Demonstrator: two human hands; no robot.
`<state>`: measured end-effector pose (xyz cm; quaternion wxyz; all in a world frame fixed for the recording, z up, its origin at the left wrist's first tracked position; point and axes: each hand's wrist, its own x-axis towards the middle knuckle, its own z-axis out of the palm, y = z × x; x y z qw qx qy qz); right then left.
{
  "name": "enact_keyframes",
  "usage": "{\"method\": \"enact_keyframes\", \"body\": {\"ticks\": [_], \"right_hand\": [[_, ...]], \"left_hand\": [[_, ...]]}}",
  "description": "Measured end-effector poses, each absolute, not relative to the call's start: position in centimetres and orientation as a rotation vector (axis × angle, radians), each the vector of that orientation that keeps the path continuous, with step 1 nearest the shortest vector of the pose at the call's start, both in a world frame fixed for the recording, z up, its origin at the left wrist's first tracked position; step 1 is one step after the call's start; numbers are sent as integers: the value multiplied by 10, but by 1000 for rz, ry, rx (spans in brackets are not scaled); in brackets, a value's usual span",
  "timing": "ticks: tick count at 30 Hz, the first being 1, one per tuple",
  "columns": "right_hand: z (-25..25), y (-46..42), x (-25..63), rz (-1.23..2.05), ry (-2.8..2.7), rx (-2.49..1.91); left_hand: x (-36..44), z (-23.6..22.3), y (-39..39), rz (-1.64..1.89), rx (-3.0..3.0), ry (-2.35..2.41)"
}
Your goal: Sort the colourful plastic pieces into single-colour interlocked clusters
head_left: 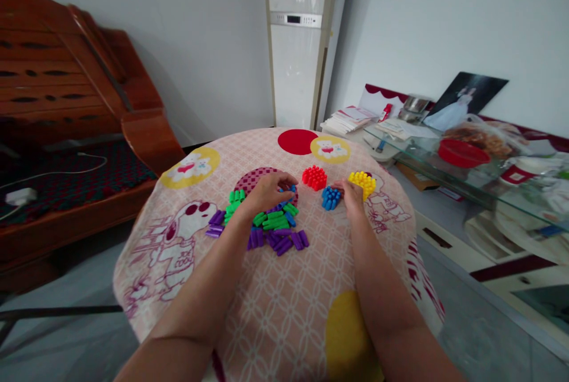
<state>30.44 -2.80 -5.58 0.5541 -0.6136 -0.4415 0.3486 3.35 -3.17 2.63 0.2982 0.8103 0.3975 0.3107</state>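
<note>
With twelve at the table's (293, 305) far edge, the red pieces (314, 177) are standing bunched toward one o'clock and the yellow pieces (365, 183) toward two, while the upright blue bunch (331, 198) between them looks only partly complete, as loose blue, green (275, 220) and purple pieces (282, 244) are lying from the centre toward nine. The left hand (268, 191) is curling half-closed over blue ones, its hold unclear; the right hand (351, 195) is bending its fingers at the blue bunch's edge, any grasp hidden.

Cloth-covered table (284, 305): red cluster (314, 177), yellow cluster (367, 184), blue cluster (331, 199), scattered green pieces (275, 222), purple pieces (282, 244).
</note>
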Motion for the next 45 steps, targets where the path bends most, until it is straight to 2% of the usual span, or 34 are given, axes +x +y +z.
{"method": "enact_keyframes", "body": {"ticks": [7,14,21,27,31,36,40,45], "right_hand": [[-59,-26,305,837,-992,-1395],[-71,-18,306,782,-962,-1305],[-71,-20,306,762,-984,-1309],[-70,-21,304,753,-991,-1296],[-70,-20,304,745,-1002,-1304],[-71,-19,306,736,-1027,-1290],[-69,-20,304,738,-1025,-1297],[-69,-21,304,738,-1006,-1321]], "left_hand": [[101,10,-30,789,2193,1037],[126,-20,-20,845,2212,1123],[126,-25,-25,886,2156,1032],[75,1,-11,886,2216,1433],[50,-6,-5,653,2325,1712],[54,-22,-7,371,2454,1838],[58,-16,-9,550,2421,1791],[72,-7,-10,901,2184,1361]]}}
